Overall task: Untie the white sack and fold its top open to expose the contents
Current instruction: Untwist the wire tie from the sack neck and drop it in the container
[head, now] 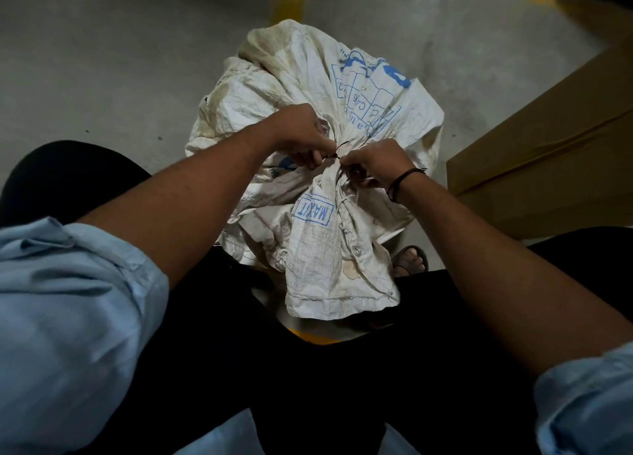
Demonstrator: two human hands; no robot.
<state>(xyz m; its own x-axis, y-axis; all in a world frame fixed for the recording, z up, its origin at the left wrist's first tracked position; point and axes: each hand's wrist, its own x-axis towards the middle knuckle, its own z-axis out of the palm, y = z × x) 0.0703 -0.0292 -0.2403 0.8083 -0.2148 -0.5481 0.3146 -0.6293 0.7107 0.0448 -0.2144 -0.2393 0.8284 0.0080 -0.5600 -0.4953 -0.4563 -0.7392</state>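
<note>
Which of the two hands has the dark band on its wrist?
The right hand, pinching the dark tie on the white sack; the left hand has a bare wrist.

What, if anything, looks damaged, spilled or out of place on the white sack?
Nothing looks spilled or torn. The white sack is only crumpled and carries yellow-brown stains on its far side. Its neck is tied with a dark string, which the left hand and the right hand pinch.
</note>
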